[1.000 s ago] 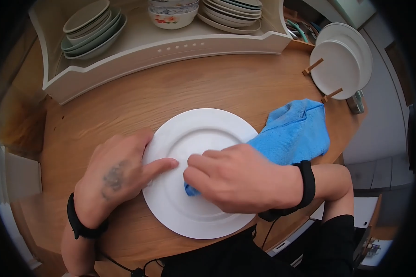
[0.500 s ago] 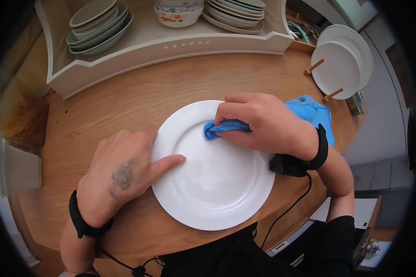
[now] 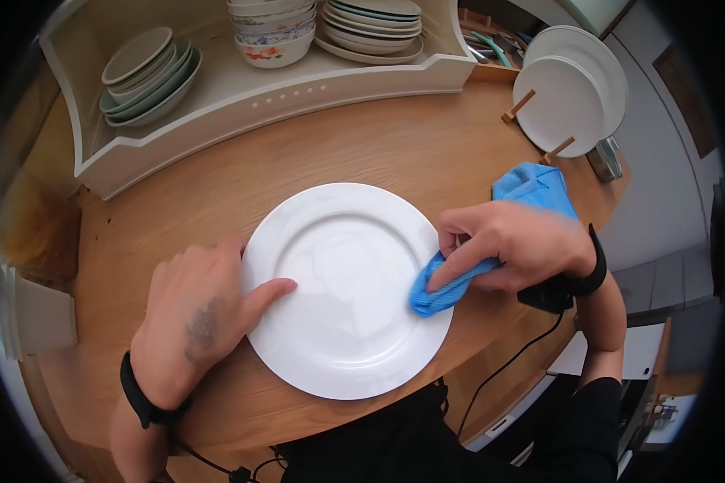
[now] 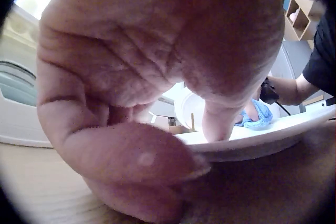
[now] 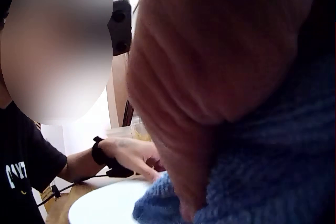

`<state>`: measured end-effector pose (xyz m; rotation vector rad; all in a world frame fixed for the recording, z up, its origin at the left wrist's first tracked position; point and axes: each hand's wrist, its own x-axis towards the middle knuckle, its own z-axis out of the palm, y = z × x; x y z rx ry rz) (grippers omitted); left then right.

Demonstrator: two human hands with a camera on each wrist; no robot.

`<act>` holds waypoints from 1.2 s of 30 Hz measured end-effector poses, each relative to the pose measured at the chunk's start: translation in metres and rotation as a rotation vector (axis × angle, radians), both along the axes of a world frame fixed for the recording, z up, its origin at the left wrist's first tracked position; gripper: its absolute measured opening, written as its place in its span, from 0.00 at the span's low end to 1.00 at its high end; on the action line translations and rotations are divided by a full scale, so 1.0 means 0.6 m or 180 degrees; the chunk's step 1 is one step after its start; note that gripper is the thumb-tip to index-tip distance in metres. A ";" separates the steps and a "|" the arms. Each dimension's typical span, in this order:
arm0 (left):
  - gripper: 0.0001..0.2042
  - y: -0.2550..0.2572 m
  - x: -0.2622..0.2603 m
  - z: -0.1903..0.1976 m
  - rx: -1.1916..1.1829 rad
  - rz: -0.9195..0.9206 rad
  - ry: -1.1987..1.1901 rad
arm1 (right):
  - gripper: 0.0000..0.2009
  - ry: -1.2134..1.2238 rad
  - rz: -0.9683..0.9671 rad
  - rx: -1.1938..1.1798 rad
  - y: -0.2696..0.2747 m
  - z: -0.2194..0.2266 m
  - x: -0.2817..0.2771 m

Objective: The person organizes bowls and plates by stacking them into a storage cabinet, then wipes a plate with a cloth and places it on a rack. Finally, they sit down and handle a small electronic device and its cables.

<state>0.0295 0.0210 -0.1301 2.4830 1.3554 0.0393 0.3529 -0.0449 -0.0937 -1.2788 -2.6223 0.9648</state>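
A round white plate (image 3: 342, 282) lies on the wooden table in front of the person. At its left edge the left hand (image 3: 197, 310) grips the rim, thumb on the upper face; in the left wrist view the curled fingers (image 4: 131, 153) are at the plate's underside. The right hand (image 3: 511, 241) pinches a bunched part of a blue cloth (image 3: 439, 291) against the plate's right rim. The rest of the cloth trails behind that hand onto the table. Close up in the right wrist view, the cloth (image 5: 268, 171) hangs beside the palm.
A cream shelf (image 3: 258, 109) along the back holds stacked green dishes (image 3: 153, 84), flowered bowls (image 3: 275, 50) and a stack of plates (image 3: 370, 32). White plates (image 3: 560, 105) stand in a wooden rack at the back right. A black cable (image 3: 503, 362) hangs from the right wrist.
The right hand has moved the cloth from the plate's middle to its far part, then round to the right rim. The left hand keeps its hold at the left edge; the head view has shifted slightly.
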 end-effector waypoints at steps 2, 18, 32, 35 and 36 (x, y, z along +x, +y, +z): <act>0.28 -0.014 0.002 0.004 0.0225 0.0014 0.0004 | 0.23 0.0024 0.0207 -0.0110 0.019 0.020 0.008; 0.42 -0.105 0.017 0.034 -0.0103 -0.2051 0.0380 | 0.09 0.0755 0.0083 0.0669 0.161 -0.056 -0.067; 0.40 -0.096 0.023 0.039 -0.0281 -0.2120 0.0271 | 0.10 0.0065 -0.0379 -0.0722 0.091 -0.014 0.024; 0.39 -0.095 0.025 0.040 -0.0325 -0.2111 0.0274 | 0.10 0.0292 -0.0232 -0.0008 0.106 -0.027 0.012; 0.39 -0.094 0.026 0.040 -0.0327 -0.2119 0.0273 | 0.10 0.0292 -0.0240 -0.0011 0.112 -0.030 0.009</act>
